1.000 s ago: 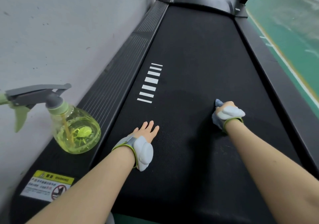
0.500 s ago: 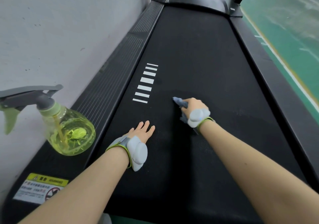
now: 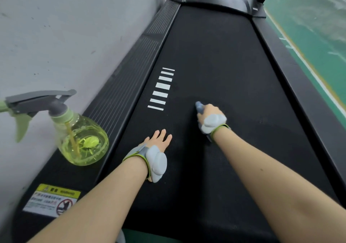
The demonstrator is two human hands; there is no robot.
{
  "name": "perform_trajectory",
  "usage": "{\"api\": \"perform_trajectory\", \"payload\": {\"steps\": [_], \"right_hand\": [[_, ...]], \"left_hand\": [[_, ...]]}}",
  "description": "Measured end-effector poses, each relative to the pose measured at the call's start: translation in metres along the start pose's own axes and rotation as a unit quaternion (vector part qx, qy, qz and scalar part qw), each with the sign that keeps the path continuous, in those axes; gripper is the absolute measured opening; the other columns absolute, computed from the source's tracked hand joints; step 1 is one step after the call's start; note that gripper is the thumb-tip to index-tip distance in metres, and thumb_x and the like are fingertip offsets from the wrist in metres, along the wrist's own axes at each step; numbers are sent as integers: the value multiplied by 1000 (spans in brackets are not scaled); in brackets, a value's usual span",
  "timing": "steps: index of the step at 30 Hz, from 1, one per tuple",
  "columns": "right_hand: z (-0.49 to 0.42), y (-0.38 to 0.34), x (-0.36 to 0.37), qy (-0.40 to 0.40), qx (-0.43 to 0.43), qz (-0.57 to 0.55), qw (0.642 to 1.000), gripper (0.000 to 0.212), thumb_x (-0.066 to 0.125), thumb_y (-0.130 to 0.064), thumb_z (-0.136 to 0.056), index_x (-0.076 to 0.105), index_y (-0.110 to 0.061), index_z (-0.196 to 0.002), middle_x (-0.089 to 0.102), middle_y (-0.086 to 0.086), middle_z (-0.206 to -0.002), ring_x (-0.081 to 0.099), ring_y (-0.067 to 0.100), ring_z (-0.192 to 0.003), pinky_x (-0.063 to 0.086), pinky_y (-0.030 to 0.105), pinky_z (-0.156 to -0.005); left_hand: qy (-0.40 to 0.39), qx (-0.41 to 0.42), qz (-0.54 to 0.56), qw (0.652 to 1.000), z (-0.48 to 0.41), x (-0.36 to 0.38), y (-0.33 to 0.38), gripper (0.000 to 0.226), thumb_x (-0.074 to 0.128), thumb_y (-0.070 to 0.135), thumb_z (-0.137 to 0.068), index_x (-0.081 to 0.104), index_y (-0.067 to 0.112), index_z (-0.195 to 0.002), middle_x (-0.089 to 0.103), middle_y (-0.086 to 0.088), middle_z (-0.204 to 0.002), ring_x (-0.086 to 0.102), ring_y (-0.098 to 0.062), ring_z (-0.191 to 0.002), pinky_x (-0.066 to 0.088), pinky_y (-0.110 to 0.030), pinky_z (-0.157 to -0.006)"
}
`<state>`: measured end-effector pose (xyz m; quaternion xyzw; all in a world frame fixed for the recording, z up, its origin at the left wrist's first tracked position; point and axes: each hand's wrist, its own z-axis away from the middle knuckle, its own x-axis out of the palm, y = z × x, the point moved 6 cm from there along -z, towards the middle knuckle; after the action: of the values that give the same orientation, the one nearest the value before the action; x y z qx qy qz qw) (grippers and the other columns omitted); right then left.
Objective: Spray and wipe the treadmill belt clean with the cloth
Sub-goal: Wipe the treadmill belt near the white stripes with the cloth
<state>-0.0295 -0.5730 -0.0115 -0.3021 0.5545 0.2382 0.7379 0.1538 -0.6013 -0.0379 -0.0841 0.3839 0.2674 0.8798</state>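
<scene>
Cloth under right hand, on belt

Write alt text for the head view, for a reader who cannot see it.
A person's right hand grips a blue cloth against the black treadmill belt, while the left hand rests flat on the belt. A yellow-green spray bottle stands on the left side rail.

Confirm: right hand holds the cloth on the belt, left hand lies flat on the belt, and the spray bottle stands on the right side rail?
No: the head view shows the spray bottle standing on the left side rail, by the wall, not the right. The rest holds: the right hand grips the cloth on the belt and the left hand lies flat on it.
</scene>
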Motion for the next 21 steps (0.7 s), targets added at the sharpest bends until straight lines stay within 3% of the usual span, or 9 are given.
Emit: {"api": "perform_trajectory", "payload": {"steps": [3,5,9,12,16,19,21], "right_hand": [[-7,-32,15,-48,-27,-11,998,44,39,-15,-89,50,-27,-130,65,7,-102,62,29,-91,45,29,-70],[-12,-27,17,-49,-14,-36,998,38,38,-21,-91,57,-31,-122,66,4,-95,63,27,-86,51,31,-77],[-15,33,2,-15,27,-24,999,51,41,-19,-86,50,-47,-128,67,-1,-106,64,25,-96,53,33,-84],[-6,98,-12,14,100,-7,995,55,40,-17,-88,43,-49,-133,64,3,-117,62,27,-104,49,32,-83],[13,150,-23,19,169,29,985,57,47,-12,-85,46,-37,-135,64,5,-115,61,27,-100,46,29,-76],[9,125,-24,45,149,13,988,29,49,-12,-84,57,-21,-110,64,11,-110,61,31,-97,45,28,-71],[2,88,-20,43,105,9,993,24,47,-15,-87,56,-18,-110,64,12,-111,61,31,-102,43,28,-71]], "left_hand": [[3,-1,-9,1000,0,-1,3,89,51,-4,-89,-11,13,-151,-20,-10,-156,-16,-28,-146,4,-42,-118],[0,-3,-10,1000,1,-2,2,90,52,-3,-89,-11,12,-151,-20,-11,-156,-16,-28,-146,4,-42,-118],[-16,11,7,1000,4,-4,2,93,57,5,-89,-12,11,-151,-21,-13,-156,-15,-30,-146,5,-44,-118],[-17,14,2,1000,3,-2,0,99,62,7,-86,-13,11,-150,-21,-14,-156,-15,-31,-145,6,-46,-118],[-23,19,5,1000,3,-2,1,100,63,7,-85,-12,11,-151,-21,-13,-156,-16,-31,-145,5,-46,-118],[-27,16,6,999,6,-3,2,98,61,5,-86,-13,10,-150,-21,-14,-155,-16,-31,-145,4,-46,-118],[-31,13,4,999,5,-4,4,99,61,4,-86,-13,10,-150,-22,-14,-155,-17,-31,-145,4,-46,-118]]}}
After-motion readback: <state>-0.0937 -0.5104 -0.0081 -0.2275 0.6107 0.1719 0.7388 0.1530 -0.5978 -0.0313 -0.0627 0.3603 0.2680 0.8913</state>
